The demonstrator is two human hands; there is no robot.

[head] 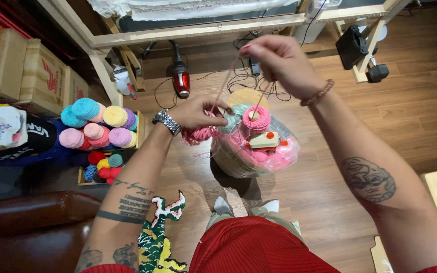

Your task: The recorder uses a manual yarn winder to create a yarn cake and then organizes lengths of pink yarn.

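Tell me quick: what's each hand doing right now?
Left hand: closed, pinching the pink yarn above a pink bundle.
Right hand: closed, raised, gripping the same yarn's upper end.

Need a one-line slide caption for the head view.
Right hand lifts pink yarn strands while left hand grips them above a clear bag of yarn on the wooden floor.
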